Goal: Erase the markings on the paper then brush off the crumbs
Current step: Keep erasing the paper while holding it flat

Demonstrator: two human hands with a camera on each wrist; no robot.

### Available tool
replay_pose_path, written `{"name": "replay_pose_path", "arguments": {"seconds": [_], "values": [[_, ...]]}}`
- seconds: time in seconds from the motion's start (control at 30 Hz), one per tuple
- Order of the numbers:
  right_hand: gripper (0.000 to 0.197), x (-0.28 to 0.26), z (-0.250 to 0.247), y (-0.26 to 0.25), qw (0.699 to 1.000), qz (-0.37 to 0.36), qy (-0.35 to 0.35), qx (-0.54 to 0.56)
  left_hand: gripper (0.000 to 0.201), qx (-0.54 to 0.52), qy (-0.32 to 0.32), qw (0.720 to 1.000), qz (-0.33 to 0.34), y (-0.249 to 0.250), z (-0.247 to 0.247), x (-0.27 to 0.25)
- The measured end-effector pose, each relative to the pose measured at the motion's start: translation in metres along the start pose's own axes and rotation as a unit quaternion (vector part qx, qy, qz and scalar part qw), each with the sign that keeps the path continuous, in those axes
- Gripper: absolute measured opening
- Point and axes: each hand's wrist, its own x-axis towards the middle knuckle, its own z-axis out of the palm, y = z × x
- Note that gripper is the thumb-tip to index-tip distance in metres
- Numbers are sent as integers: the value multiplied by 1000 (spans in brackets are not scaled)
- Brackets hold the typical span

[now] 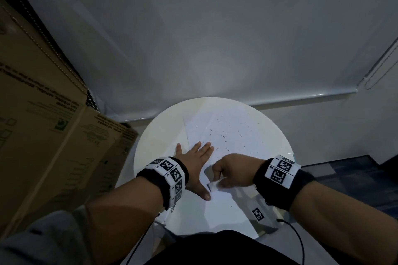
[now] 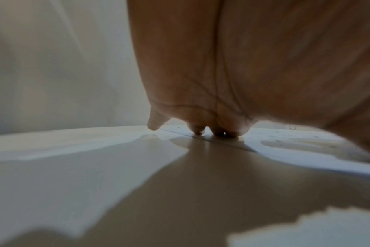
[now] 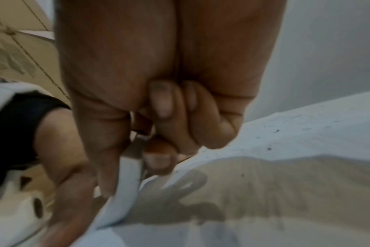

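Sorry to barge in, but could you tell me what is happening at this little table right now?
A person is erasing on a sheet of paper that lies on a round white table. The left hand lies flat, pressing the sheet down. The right hand pinches a white eraser against the paper. Dark eraser crumbs are scattered over the sheet, not yet brushed off.

My head camera looks steeply down on the round white table (image 1: 150, 146); both wrist cameras sit low and close above it, sharing the crumb-strewn white paper sheet (image 1: 234, 135).

left hand (image 2: 254, 66) flat, fingertips (image 2: 197, 131) touching paper (image 2: 306, 150)
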Motion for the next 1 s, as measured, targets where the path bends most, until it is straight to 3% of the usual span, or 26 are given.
{"name": "replay_pose_path", "arguments": {"seconds": [0.13,0.3,0.4,0.47,0.6,0.73,0.83,0.9,1.0], "values": [[16,9,-6,4,994,24,101,-24,136,-2,-5,1000,2,-1,-2,0],[10,1,-1,2,1000,10,8,8,136,1,-4,1000,0,2,-2,-2],[19,7,-6,10,996,40,79,-18,136,3,-9,1000,-2,1,-2,-1],[14,9,-7,13,995,43,88,-14,136,2,-10,1000,-6,1,-2,-1],[11,1,-5,8,999,34,-5,17,135,3,-10,1000,-1,3,-3,-3],[16,9,-12,20,993,64,101,-22,136,1,-13,1000,-5,1,-2,-2],[7,7,-9,19,997,50,55,5,136,1,-13,1000,-3,0,-2,-2],[12,4,-4,14,999,33,16,24,136,1,-12,1000,0,0,-2,-2],[22,9,-3,15,995,38,84,43,136,-3,-14,1000,1,0,-3,-1]]}}
